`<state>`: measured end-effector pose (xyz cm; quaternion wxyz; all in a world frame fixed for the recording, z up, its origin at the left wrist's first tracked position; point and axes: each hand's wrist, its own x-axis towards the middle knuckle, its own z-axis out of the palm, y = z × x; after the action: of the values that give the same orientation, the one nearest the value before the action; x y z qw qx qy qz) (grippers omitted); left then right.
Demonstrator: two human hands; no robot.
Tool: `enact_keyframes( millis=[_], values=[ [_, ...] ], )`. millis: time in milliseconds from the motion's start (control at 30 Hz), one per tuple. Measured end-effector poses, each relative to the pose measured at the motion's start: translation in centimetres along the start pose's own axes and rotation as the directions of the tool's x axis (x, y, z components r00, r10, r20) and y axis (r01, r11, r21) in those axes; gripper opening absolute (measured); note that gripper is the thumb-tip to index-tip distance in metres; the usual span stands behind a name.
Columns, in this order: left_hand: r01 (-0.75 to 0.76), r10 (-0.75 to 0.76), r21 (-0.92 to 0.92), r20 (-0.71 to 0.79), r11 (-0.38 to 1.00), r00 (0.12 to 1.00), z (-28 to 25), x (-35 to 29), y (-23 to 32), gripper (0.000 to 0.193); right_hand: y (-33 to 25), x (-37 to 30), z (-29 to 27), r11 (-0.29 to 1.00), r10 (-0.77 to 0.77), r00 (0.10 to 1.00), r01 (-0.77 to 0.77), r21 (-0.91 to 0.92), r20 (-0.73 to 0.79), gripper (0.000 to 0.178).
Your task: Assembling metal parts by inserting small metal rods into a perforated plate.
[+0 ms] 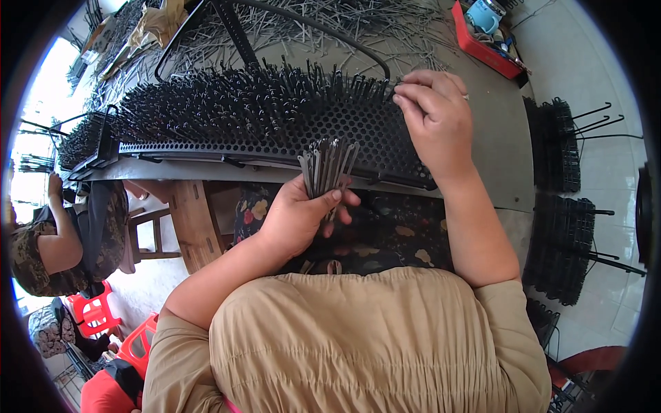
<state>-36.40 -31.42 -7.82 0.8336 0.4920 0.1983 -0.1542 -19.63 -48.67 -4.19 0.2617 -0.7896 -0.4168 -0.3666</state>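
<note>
A bundle of thin grey metal strips (326, 165) stands upright in my left hand (292, 217), whose thumb and fingers are wrapped round it just off the front edge of a black perforated rack (365, 141). Dark thin pieces (206, 107) fill the rack's holes densely on the left and along the back; the front right holes are bare. Over the rack's far right corner hovers my right hand (441, 120), thumb and forefinger pinched together. Whatever is between those fingertips is too small to make out.
Loose metal strips (303, 34) lie scattered over the far table. A red tray (482, 48) with a blue mug (485, 16) sits at the far right. Filled black racks (558, 144) stand to the right. Another person (65, 234) works at the left, near red stools (93, 313).
</note>
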Motion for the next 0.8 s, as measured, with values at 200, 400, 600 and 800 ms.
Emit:
enact_keyframes(
  millis=[200, 400, 600, 800],
  values=[
    [-0.049, 0.051, -0.018, 0.075, 0.999, 0.996, -0.4, 0.0, 0.1, 0.017, -6.2, -1.7, -1.6, 0.200, 0.492, 0.542, -0.832, 0.518, 0.682, 0.026],
    [-0.026, 0.023, 0.034, 0.095, 0.999, 0.995, 0.1, -0.1, 0.6, 0.020, -5.3, -1.6, -2.2, 0.091, 0.511, 0.531, -0.815, 0.572, 0.676, 0.024],
    [0.086, -0.086, -0.013, 0.059, 0.996, 0.995, -1.0, 0.2, 0.8, 0.021, 1.9, -2.6, -2.4, 0.358, 0.712, 0.684, -0.550, 0.754, 0.161, 0.016],
    [0.263, -0.242, -0.207, 0.122, 0.942, 0.963, -1.7, 0.6, 0.8, 0.026, 2.0, -3.5, -1.6, 0.520, 0.674, 0.726, -0.600, 0.608, 0.140, 0.013]
  ],
)
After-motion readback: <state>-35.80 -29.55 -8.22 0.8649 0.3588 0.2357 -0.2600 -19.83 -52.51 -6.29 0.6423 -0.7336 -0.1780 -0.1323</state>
